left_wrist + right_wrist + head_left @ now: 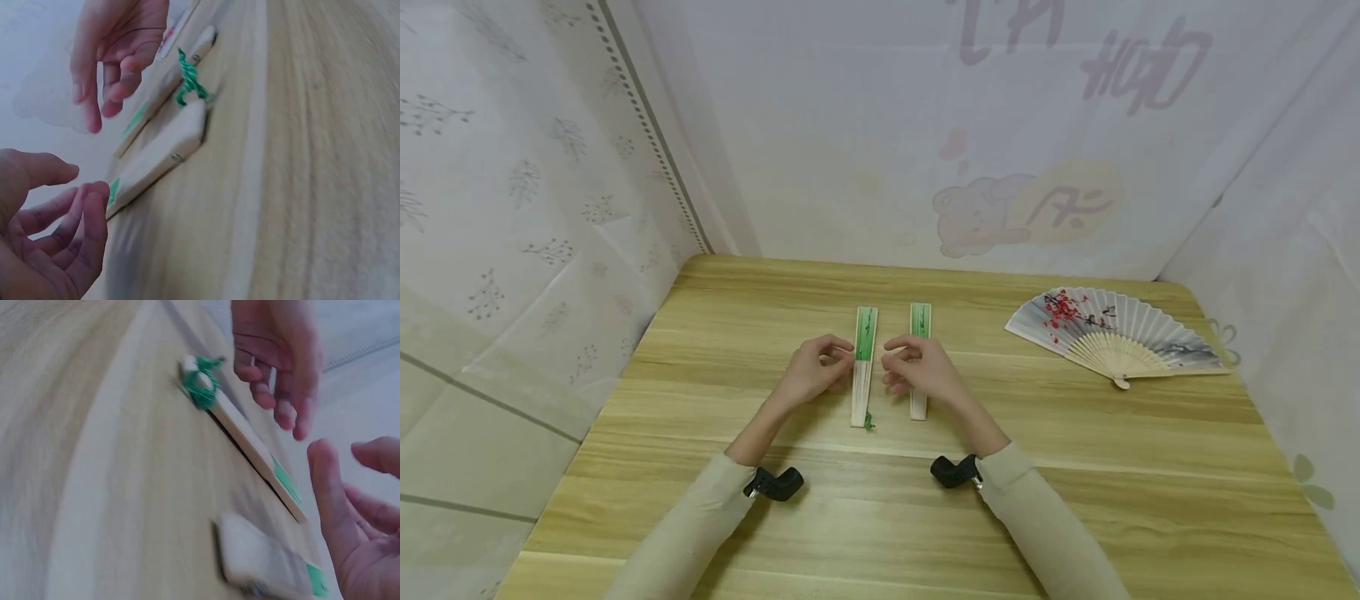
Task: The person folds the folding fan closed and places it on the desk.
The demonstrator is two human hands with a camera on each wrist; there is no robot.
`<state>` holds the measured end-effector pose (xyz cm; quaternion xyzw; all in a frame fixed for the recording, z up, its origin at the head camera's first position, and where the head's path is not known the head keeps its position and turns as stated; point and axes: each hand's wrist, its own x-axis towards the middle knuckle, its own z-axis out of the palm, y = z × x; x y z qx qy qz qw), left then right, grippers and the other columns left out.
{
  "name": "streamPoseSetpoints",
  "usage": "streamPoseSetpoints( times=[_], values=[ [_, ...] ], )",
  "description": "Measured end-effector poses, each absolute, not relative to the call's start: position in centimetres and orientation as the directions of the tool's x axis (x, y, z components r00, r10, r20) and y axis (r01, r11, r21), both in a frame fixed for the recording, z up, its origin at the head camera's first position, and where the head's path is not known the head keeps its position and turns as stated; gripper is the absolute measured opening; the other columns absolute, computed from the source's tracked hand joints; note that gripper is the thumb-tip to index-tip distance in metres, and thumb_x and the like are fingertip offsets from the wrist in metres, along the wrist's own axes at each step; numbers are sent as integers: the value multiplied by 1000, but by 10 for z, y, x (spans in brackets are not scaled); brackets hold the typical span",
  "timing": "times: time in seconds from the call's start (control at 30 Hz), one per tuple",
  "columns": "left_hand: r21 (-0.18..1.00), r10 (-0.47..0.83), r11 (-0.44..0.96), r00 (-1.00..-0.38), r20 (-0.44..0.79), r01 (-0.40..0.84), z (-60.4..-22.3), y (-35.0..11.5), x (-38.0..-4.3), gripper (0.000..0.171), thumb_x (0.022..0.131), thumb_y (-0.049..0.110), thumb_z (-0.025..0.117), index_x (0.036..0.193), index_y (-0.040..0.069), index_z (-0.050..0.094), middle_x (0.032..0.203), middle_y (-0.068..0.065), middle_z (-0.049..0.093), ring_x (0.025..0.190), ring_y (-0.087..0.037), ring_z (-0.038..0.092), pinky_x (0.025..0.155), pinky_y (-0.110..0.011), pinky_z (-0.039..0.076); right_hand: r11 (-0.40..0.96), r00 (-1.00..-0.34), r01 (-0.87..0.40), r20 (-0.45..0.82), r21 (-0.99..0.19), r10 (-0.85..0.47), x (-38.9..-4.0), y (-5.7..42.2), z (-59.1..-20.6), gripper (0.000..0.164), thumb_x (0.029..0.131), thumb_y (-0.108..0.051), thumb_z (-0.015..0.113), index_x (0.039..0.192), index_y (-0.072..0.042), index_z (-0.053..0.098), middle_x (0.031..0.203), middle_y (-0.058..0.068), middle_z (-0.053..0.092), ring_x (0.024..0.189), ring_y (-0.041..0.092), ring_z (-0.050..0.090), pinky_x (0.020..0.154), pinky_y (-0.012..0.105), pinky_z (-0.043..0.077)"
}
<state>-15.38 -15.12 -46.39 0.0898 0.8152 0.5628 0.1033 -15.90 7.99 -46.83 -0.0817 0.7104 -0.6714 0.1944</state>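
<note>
Two folded fans with green cloth and pale wooden ribs lie side by side on the wooden table. The left folded fan (862,367) has a green cord at its near end, plain in the left wrist view as a twisted green cord (189,78). My left hand (818,367) hovers at its left side, fingers loosely bent with nothing between them. The right folded fan (919,404) is partly hidden under my right hand (922,367), whose fingers are loosely bent and hold nothing. Between the two hands lies the upper part of the left fan.
An open fan (1120,342) with red blossoms and grey shading lies spread at the table's right. Printed cloth (820,150) hangs behind the table (880,517) and along both sides. Each sleeve carries a black wrist device (778,483).
</note>
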Motion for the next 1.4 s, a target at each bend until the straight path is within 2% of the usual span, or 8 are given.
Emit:
streamPoseSetpoints(
  times=[0.23, 0.33, 0.47, 0.57, 0.73, 0.9, 1.17, 1.4],
  values=[
    [954, 312, 298, -948, -59, 38, -458, -147, -157, 25, 99, 3, 65, 121, -9, 63, 103, -21, 68, 83, -31, 70, 65, -41, 60, -12, -909, 151, -134, -988, -394, -160, 108, -458, 40, 105, -9, 59, 137, 13, 51, 116, 40, 59, 91, 34, 71, 79, 46, 59],
    [957, 331, 289, -941, -68, 32, -456, -142, -159, 26, 100, 4, 65, 123, -9, 62, 104, -22, 68, 84, -30, 70, 67, -41, 60, -33, -910, 148, -123, -988, -396, -159, 121, -457, 40, 105, -9, 58, 138, 13, 50, 115, 39, 59, 90, 31, 71, 79, 45, 59],
    [960, 347, 279, -934, -78, 24, -453, -134, -162, 29, 101, 9, 65, 125, -8, 62, 105, -23, 67, 83, -28, 69, 66, -35, 59, -64, -915, 146, -110, -987, -387, -157, 139, -455, 42, 106, -11, 58, 139, 13, 49, 113, 35, 60, 90, 28, 71, 79, 45, 59],
    [965, 369, 260, -927, -67, 34, -452, -129, -165, 32, 101, 11, 65, 127, -8, 60, 107, -26, 66, 84, -34, 68, 65, -32, 59, -89, -921, 141, -97, -986, -378, -157, 152, -454, 44, 106, -15, 59, 139, 12, 49, 115, 33, 60, 92, 29, 71, 82, 48, 58],
    [974, 426, 218, -904, -47, 52, -449, -121, -170, 36, 102, 12, 64, 131, -8, 58, 113, -30, 64, 93, -46, 66, 71, -42, 60, -106, -924, 142, -94, -984, -372, -157, 175, -455, 45, 104, -21, 62, 139, 7, 52, 120, 37, 57, 95, 33, 70, 86, 54, 55],
    [980, 478, 189, -878, -37, 62, -447, -110, -176, 37, 102, 11, 65, 132, -8, 56, 115, -32, 63, 96, -47, 66, 76, -56, 58, -91, -914, 141, -94, -986, -394, -155, 194, -458, 50, 106, -23, 60, 143, 7, 47, 127, 45, 49, 100, 36, 69, 89, 53, 54],
    [989, 522, 142, -852, -44, 36, -442, -92, -182, 38, 101, 9, 64, 134, -9, 55, 114, -31, 63, 97, -52, 65, 80, -59, 56, -49, -919, 144, -115, -988, -377, -145, 224, -465, 45, 108, -21, 55, 143, 6, 47, 127, 42, 51, 105, 38, 67, 88, 49, 55],
    [988, 547, 146, -836, -43, 44, -442, -75, -188, 36, 101, 8, 63, 134, -4, 57, 115, -29, 63, 99, -46, 66, 82, -57, 56, -94, -931, 161, -119, -982, -346, -139, 246, -472, 48, 108, -17, 55, 145, 11, 42, 124, 39, 56, 104, 37, 68, 86, 50, 56]
  ],
)
